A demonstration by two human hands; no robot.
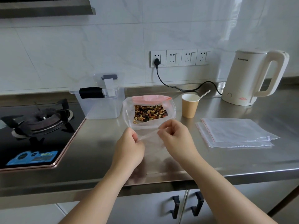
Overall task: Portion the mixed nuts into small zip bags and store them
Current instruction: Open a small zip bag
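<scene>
Steel counter (226, 159) fills my view. Taking the big nut bag (148, 112) as landmark: the clear storage box (100, 104) sits just left of it, spare zip bags (234, 131) lie to its right. Directly before it, my left hand (129, 147) and right hand (176, 139) each pinch one small zip bag (149, 138).
</scene>
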